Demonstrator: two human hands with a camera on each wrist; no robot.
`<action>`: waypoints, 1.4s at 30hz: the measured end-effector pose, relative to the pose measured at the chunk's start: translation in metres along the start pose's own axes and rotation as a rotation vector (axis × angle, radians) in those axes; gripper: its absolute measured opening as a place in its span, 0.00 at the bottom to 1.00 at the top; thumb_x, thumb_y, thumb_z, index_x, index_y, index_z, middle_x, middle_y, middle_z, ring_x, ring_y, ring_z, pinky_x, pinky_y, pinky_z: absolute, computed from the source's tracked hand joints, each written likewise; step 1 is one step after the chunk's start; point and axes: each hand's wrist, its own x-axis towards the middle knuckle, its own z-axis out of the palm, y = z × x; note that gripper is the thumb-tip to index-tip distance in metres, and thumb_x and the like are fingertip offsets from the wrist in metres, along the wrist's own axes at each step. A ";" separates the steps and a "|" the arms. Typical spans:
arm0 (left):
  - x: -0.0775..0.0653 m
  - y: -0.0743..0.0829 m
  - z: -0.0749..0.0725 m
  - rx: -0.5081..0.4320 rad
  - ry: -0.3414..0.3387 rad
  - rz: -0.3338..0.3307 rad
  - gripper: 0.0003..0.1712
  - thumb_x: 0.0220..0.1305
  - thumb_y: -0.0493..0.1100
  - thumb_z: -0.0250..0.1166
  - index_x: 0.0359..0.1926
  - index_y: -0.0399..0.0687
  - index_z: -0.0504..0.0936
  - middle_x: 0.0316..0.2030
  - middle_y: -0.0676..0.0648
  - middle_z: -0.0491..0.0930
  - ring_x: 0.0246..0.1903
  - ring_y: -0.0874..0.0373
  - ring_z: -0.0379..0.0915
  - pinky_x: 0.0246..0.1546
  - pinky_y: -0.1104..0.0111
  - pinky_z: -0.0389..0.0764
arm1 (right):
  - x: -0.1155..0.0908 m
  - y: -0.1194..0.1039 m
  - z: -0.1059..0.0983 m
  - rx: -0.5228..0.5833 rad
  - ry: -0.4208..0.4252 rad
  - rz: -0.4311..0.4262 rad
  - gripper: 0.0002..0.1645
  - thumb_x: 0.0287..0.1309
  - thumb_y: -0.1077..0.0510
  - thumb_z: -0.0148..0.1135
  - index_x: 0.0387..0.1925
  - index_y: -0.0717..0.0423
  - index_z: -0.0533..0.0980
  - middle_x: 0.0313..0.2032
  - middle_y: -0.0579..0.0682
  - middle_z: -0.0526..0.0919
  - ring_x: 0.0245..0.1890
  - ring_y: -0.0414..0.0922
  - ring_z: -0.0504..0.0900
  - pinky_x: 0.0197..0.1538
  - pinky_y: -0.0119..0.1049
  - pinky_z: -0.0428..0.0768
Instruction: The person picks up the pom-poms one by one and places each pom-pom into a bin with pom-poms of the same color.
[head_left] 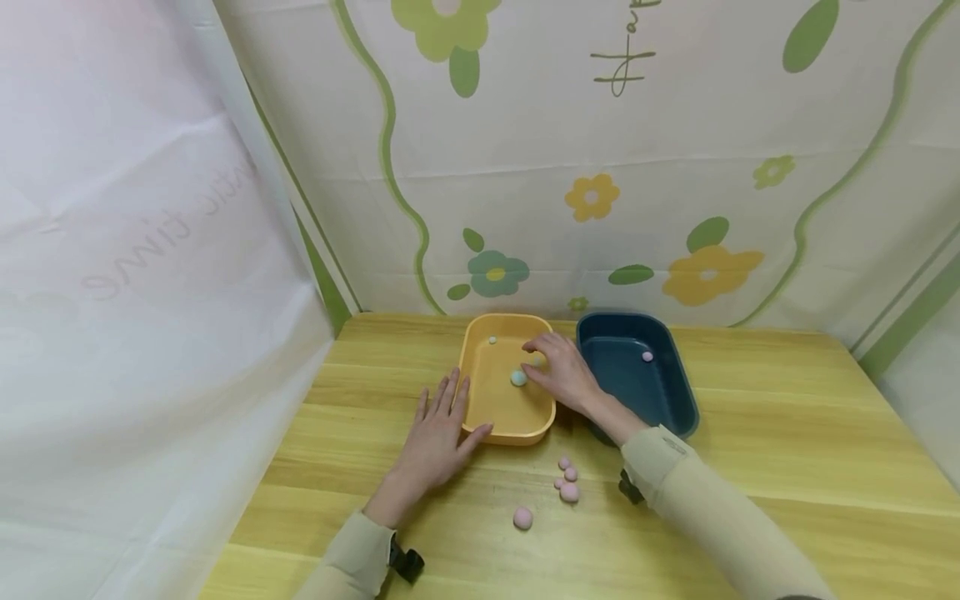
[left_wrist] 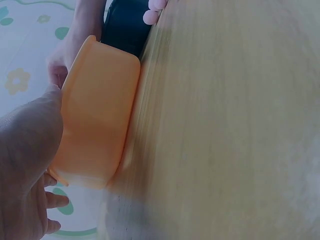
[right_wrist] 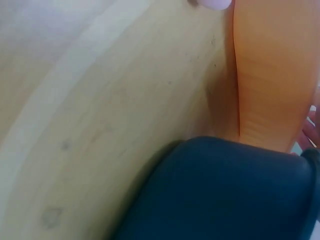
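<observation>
Trays (head_left: 491,412), two; pink balls (head_left: 522,518), six; left hand (head_left: 433,446) spread; right hand (head_left: 566,373), grip unclear.

On the wood-grained bench (right_wrist: 95,135), crossed by a pale curved band, a dark blue tray (right_wrist: 225,192) shows its outer wall, one rounded corner overlapping the view of the orange tray (right_wrist: 275,75). A pink ball (right_wrist: 215,3), partly cut off, sits just beside the orange tray's base. Beyond that tray's rim, fingers (right_wrist: 310,132) show partially, their owner's side unclear.
</observation>
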 end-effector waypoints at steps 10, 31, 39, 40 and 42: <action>-0.001 -0.001 0.002 0.003 0.020 0.005 0.54 0.84 0.71 0.49 0.89 0.40 0.46 0.90 0.36 0.41 0.88 0.34 0.46 0.87 0.34 0.49 | -0.033 0.000 -0.026 -0.024 -0.011 -0.012 0.24 0.67 0.54 0.78 0.60 0.58 0.85 0.59 0.58 0.89 0.62 0.60 0.83 0.69 0.65 0.78; -0.001 0.001 0.002 -0.016 0.026 0.006 0.54 0.84 0.70 0.51 0.89 0.39 0.47 0.90 0.36 0.42 0.88 0.34 0.46 0.87 0.33 0.49 | -0.117 0.023 -0.088 -0.274 -0.086 0.102 0.53 0.68 0.38 0.72 0.86 0.47 0.61 0.84 0.63 0.63 0.85 0.68 0.59 0.81 0.76 0.57; -0.001 0.001 0.002 -0.002 0.019 0.004 0.54 0.84 0.70 0.50 0.89 0.39 0.45 0.90 0.37 0.41 0.89 0.36 0.44 0.87 0.35 0.48 | -0.146 0.041 -0.108 -0.247 -0.092 0.183 0.51 0.75 0.38 0.65 0.89 0.43 0.55 0.88 0.62 0.53 0.88 0.68 0.49 0.88 0.73 0.41; -0.001 0.001 0.002 0.002 0.017 0.005 0.54 0.84 0.70 0.50 0.89 0.39 0.45 0.90 0.37 0.40 0.89 0.36 0.44 0.87 0.35 0.48 | -0.149 0.042 -0.110 -0.247 -0.094 0.192 0.51 0.75 0.38 0.65 0.89 0.42 0.54 0.88 0.63 0.53 0.88 0.69 0.48 0.88 0.72 0.40; -0.001 0.002 0.001 0.002 0.014 0.005 0.54 0.84 0.70 0.50 0.89 0.39 0.45 0.90 0.37 0.40 0.89 0.37 0.44 0.88 0.36 0.48 | -0.155 0.044 -0.113 -0.253 -0.092 0.208 0.51 0.76 0.37 0.64 0.89 0.44 0.55 0.87 0.65 0.54 0.88 0.70 0.49 0.87 0.73 0.41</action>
